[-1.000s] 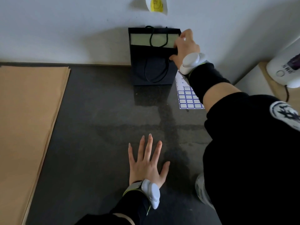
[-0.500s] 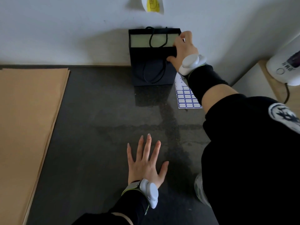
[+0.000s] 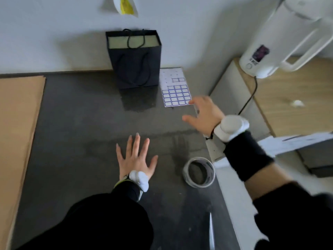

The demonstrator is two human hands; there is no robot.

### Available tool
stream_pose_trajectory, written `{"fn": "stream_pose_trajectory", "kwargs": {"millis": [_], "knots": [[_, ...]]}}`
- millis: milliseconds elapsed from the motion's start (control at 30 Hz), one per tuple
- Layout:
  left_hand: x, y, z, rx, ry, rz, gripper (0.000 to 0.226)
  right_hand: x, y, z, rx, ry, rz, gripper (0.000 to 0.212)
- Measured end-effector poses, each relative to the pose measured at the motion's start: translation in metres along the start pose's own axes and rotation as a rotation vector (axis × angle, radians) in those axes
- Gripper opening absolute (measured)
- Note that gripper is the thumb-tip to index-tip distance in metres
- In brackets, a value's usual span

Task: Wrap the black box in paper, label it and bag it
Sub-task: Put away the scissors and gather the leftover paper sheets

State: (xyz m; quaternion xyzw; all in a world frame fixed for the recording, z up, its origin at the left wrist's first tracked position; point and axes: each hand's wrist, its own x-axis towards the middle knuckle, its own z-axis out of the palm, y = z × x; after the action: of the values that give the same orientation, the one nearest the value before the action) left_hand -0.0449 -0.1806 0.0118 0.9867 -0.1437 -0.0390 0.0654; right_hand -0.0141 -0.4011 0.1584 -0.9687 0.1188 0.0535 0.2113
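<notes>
A black paper bag with cord handles stands upright against the wall at the back of the dark table. A white sheet of blue-edged labels lies just right of it. My left hand presses flat on the table with its fingers spread. My right hand hovers blurred with loose fingers, empty, just below the label sheet's near right corner. A stack of brown wrapping paper lies along the left. The black box is not in sight.
A roll of clear tape stands on the table near its right edge. Beyond that edge are a wooden side table bearing a white appliance with a black cord, and loose papers. A yellow sticker hangs on the wall.
My right hand has let go of the bag's right edge and drawn back towards me, to below the label sheet. The view has shifted right. My left hand stays flat.
</notes>
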Motion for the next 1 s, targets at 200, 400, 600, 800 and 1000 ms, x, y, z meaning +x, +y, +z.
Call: {"fn": "stream_pose_trajectory", "kwargs": {"millis": [200,400,600,800,1000], "knots": [[0.0,0.001,-0.001,0.048,-0.019,-0.021,0.068,-0.118,0.028,0.061,-0.095,-0.218,0.141,0.096],[-0.001,0.002,-0.003,0.018,-0.06,-0.018,0.066,-0.139,0.043,0.086,0.04,-0.155,0.147,0.091],[0.001,0.0,0.005,0.019,0.007,-0.016,0.071,-0.077,0.018,0.08,0.136,-0.086,0.085,0.093],[0.003,-0.004,0.013,0.004,0.069,0.016,0.067,0.015,-0.015,0.084,0.166,-0.063,0.072,0.091],[0.004,-0.006,0.015,0.011,0.07,0.028,0.066,0.048,-0.02,0.105,0.196,-0.008,0.094,0.093]]}}
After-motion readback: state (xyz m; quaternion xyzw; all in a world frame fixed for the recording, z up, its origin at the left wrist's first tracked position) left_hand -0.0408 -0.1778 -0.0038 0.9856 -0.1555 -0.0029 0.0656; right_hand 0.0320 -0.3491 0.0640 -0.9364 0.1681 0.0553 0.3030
